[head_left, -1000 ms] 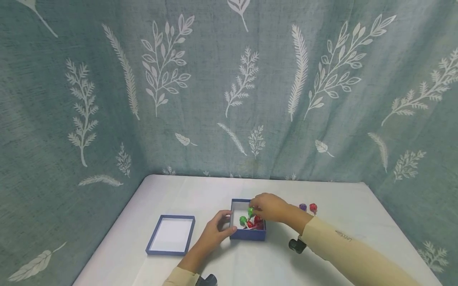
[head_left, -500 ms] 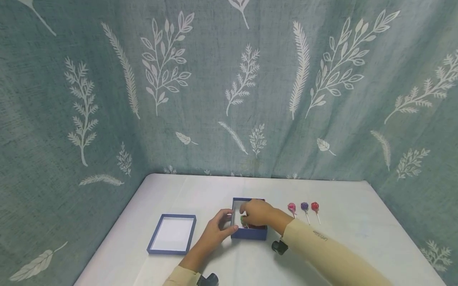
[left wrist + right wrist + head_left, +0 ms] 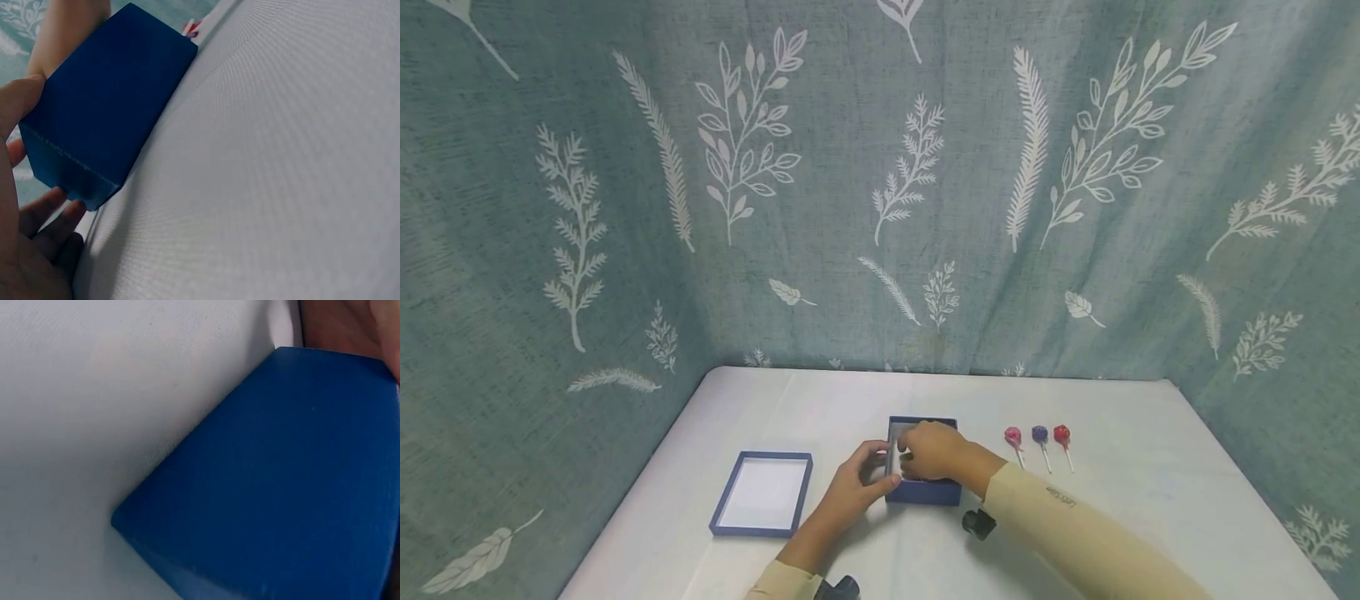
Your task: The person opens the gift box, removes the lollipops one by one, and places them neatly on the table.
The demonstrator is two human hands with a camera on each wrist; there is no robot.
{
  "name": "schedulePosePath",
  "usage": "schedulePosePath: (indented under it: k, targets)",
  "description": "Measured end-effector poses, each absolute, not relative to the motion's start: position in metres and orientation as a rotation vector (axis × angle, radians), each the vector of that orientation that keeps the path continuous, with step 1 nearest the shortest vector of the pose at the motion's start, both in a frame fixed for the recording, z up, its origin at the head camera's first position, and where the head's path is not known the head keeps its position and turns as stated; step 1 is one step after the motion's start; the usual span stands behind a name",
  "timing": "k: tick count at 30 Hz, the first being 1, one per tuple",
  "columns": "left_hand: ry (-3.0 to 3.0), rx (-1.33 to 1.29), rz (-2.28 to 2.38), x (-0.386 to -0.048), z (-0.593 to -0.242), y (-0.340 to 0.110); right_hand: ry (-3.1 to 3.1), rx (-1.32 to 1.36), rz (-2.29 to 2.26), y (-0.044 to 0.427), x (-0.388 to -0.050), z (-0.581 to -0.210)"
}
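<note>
In the head view my left hand (image 3: pixel 847 490) grips the left side of an open blue box (image 3: pixel 922 493), thumb near the front corner. The left wrist view shows the thumb and fingertips of that hand (image 3: pixel 25 262) against the blue box (image 3: pixel 112 94). My right hand (image 3: pixel 936 452) is down inside the box with bent fingers, covering most of the contents. A bit of green shows beneath its fingers; whether they pinch anything is hidden. The right wrist view is mostly filled by the blue box wall (image 3: pixel 262 475).
A blue-rimmed white lid (image 3: pixel 762 493) lies to the left of the box. On the right, a pink lollipop (image 3: pixel 1013 437), a purple lollipop (image 3: pixel 1040 434) and a red lollipop (image 3: pixel 1062 434) lie in a row on the white table (image 3: pixel 1120 500). A patterned curtain stands behind.
My right hand has moved left and lower into the box, now covering the green and red lollipops seen there earlier. The pink lollipop outside has come into view. My left hand keeps its grip.
</note>
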State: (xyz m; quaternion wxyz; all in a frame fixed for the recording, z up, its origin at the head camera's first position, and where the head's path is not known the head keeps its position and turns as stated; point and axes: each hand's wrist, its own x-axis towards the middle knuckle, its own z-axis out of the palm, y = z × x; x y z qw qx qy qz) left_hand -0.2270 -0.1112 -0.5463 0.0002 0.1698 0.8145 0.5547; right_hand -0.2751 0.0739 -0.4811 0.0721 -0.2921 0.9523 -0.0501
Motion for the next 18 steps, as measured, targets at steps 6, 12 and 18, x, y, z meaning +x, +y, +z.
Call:
schedulePosePath:
  k: [6, 12, 18]
  targets:
    - [2.563, 0.531, 1.742, -0.229, -0.547, -0.104, 2.925, -0.883, -0.126, 0.088, -0.270, -0.466]
    - [2.546, 0.540, 1.756, -0.230, -0.548, -0.102, 3.009, -0.911, -0.240, 0.105, -0.267, -0.452]
    - [2.577, 0.488, 1.742, -0.228, -0.547, -0.107, 3.066, -0.835, -0.613, 0.129, -0.267, -0.444]
